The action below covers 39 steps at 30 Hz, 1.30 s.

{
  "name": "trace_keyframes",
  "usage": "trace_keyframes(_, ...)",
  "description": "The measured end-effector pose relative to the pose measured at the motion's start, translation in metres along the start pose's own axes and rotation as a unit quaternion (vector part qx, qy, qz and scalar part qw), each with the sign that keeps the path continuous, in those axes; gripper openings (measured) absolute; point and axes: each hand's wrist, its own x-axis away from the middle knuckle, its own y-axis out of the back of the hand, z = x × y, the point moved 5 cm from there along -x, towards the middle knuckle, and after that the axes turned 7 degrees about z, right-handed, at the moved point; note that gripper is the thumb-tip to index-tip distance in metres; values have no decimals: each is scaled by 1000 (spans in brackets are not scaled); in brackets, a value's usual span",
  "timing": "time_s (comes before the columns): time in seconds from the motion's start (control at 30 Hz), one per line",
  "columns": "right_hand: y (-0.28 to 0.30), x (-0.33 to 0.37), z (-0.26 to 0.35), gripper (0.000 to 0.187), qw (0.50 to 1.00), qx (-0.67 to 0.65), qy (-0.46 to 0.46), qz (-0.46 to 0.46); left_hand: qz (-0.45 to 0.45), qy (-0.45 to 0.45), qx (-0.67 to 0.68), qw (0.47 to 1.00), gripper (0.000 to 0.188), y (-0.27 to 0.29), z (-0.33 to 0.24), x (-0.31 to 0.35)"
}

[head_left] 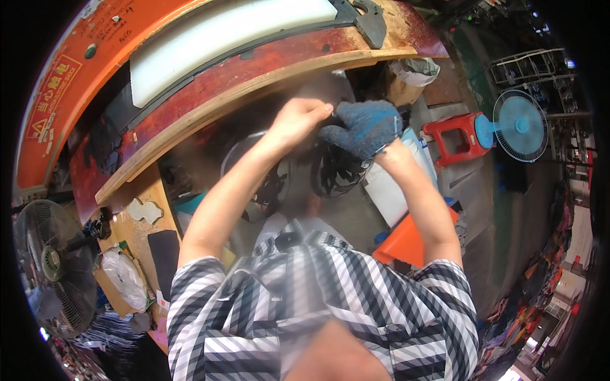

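Observation:
My left hand (300,120) is bare and held out in front of me, its thumb and forefinger pinched together. Whatever sits between those fingertips is too small to name. My right hand (370,130) wears a blue and dark grey knitted work glove. Its fingers are curled toward the left fingertips, and the two hands nearly meet. Any thing inside the glove is hidden. Below the hands hangs or lies a bundle of black strip-like pieces (335,171). More dark pieces (274,185) show beside my left forearm, within a thin round rim.
Ahead runs a red-stained bench (254,66) with a wooden edge, bearing a white slab (222,44) and a dark metal hook-shaped part (370,25). An orange machine panel (47,120) stands left. Fans (51,260), a red stool (454,140) and an orange bin (406,240) surround me.

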Motion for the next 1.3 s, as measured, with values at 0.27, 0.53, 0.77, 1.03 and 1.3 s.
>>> trace_keyframes(0.27, -47, 8, -7, 19, 996, -2, 77, 35, -66, 31, 176, 982, 23, -20, 38, 0)
trace_keyframes(0.53, -51, 16, -26, 25, 987, -94, 81, 103, -7, 139, 107, 984, 44, -28, 35, -4)
trace_keyframes(0.77, -77, 19, -16, 14, 992, -53, 116, 0, -120, 112, -237, 958, 35, -18, 35, -19)
trace_keyframes(1.03, -48, 35, -50, 15, 890, -435, -103, 89, -110, -126, -1, 986, 26, 38, 0, 6)
trace_keyframes(1.3, 21, 61, -94, 11, 837, -539, -70, -66, -134, -89, -42, 986, 69, 116, 57, 30)
